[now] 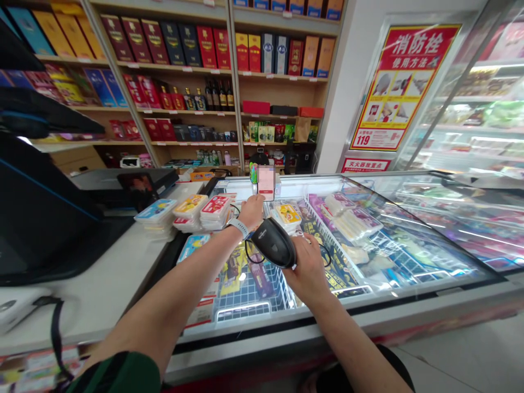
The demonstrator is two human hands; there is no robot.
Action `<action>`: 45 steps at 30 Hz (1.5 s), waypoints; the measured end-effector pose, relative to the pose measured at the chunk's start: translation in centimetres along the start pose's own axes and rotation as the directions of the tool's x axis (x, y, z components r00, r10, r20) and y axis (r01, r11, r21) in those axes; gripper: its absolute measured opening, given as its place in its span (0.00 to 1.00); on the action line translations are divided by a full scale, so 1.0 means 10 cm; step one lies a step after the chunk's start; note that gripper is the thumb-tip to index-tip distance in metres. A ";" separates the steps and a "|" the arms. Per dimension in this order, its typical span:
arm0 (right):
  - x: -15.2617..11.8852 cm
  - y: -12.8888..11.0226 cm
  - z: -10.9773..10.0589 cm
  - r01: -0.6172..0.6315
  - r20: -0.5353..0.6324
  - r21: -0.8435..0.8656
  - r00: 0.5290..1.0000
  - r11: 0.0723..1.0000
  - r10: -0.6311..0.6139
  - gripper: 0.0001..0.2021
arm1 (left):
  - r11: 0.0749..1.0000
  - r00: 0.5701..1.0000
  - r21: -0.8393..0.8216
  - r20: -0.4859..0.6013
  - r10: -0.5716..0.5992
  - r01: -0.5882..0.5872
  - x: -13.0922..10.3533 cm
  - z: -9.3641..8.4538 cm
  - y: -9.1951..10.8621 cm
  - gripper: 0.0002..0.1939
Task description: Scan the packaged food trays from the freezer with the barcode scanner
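My right hand (311,267) is wrapped around the handle of a black handheld barcode scanner (273,244), its rounded head toward my left wrist. My left hand (251,212) reaches further forward over the glass, fingers closed at the lower left edge of a phone (266,183). The phone stands upright, its pinkish screen facing me. A pale watch band circles my left wrist. Black scanner cable loops below the scanner and out past my right hand. Close to my hands, a pack with a yellow label (288,214) lies on the freezer top.
A glass-topped chest freezer (368,289) with wire baskets of frozen food lies below. Stacked packs (215,212) stand at its left edge. A counter (102,295) with a black terminal (45,213) is at left. Shelves of boxed bottles (174,43) rise behind.
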State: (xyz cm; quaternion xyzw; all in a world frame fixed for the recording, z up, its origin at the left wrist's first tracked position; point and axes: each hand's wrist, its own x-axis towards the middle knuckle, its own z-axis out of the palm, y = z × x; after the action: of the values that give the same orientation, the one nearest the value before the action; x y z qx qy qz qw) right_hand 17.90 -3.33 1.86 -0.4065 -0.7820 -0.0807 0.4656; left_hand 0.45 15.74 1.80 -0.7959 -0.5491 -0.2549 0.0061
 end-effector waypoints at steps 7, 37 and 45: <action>0.00 -0.01 0.00 0.013 -0.013 -0.002 1.000 1.000 -0.013 0.10 | 0.953 0.978 -0.219 -0.034 0.207 -0.210 -0.33 -0.16 0.30 0.26; -0.01 -0.01 0.02 -0.012 0.099 0.025 0.995 1.000 0.009 0.07 | -0.191 0.948 -0.940 0.303 -0.095 0.282 -1.47 -0.75 0.25 0.36; -0.02 0.01 0.03 0.024 0.154 -0.010 0.988 1.000 -0.022 0.08 | -0.260 0.956 -0.936 0.272 -0.111 0.237 -1.48 -0.72 0.21 0.36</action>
State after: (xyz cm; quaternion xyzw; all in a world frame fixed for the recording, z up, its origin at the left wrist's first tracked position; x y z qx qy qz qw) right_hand 17.82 -3.27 1.54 -0.4052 -0.8197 -0.0589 0.4006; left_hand -4.49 -0.04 2.54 -0.4196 -0.2486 -0.5522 -0.6761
